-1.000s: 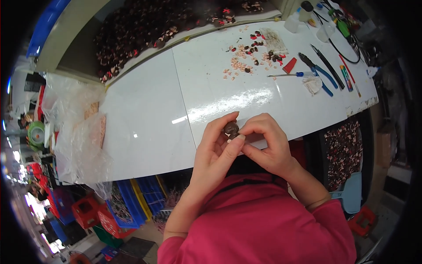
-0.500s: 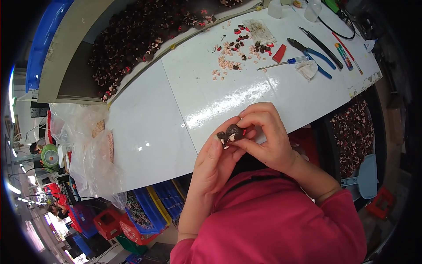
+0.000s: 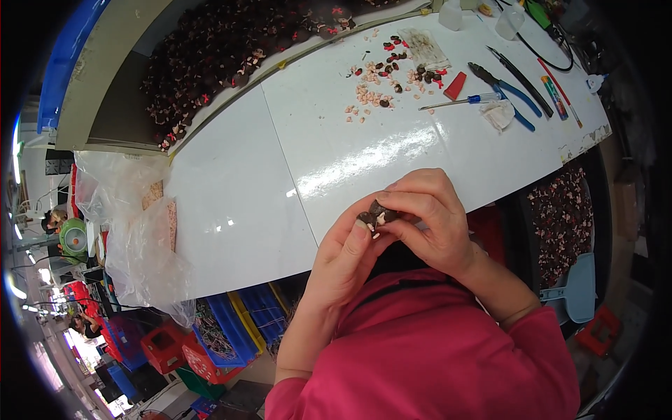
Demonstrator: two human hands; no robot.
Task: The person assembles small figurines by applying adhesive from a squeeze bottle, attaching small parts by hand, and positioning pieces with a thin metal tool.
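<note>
Both hands meet over the front edge of the white table (image 3: 231, 231), closed around one small dark brown figure (image 3: 379, 213) with pale cream parts. My left hand (image 3: 341, 253) grips its left, smaller end between thumb and fingers. With thumb and fingertips, my right hand (image 3: 435, 222) pinches the rounded brown part on the right. The fingers cover much of the figure, so its full shape is hidden.
Small pale pieces (image 3: 371, 94) and brown and red pieces (image 3: 425, 74) lie scattered farther back. Right of them are a screwdriver (image 3: 458, 102), pliers (image 3: 514, 94) and black tweezers (image 3: 514, 70). A bin of brown parts (image 3: 210, 63) stands back left; plastic bags (image 3: 140, 238) hang at the left.
The brown figure has been turned between the fingers. Its round part shows less, and the red bit at its right side is now out of sight. Both hands keep hold of it.
</note>
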